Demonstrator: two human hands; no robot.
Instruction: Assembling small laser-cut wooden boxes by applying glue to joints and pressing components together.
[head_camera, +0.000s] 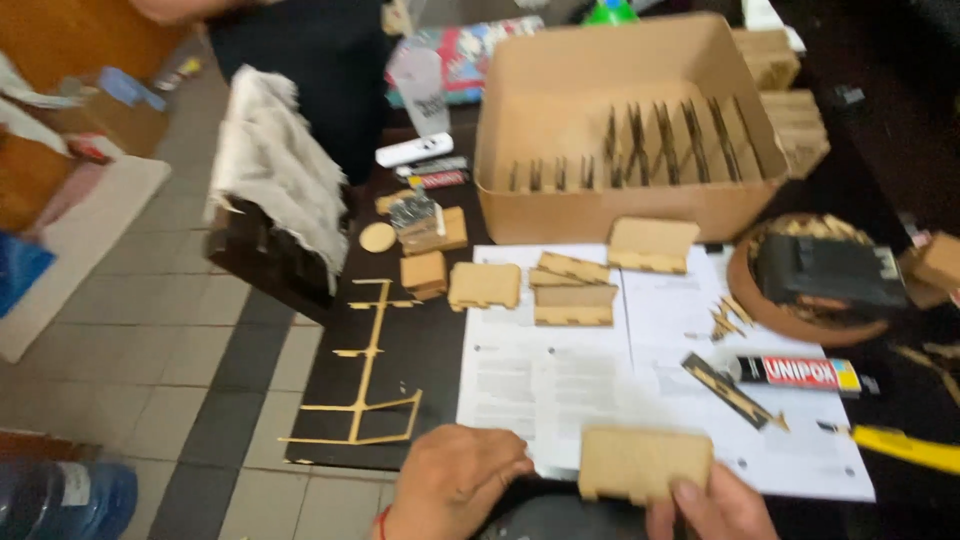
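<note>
Right hand (712, 508) at bottom edge pinches a notched wooden panel (645, 463), thumb on its lower right corner, panel upright just above the fingers and over the near edge of the printed instruction sheet (560, 385). Left hand (455, 480) loosely curled, holding nothing, fingertips resting at the sheet's near left corner, just left of the panel, not touching it. Further out on the sheet: more notched wooden pieces (572, 290), a glue tube (800, 373) to the right, a yellow-handled cutter (905, 447) near the right edge. Thin wooden frame offcut (368, 370) lies on the dark table (420, 350) to the left. Open cardboard box (620, 120) with slotted wood inside sits at the back.
</note>
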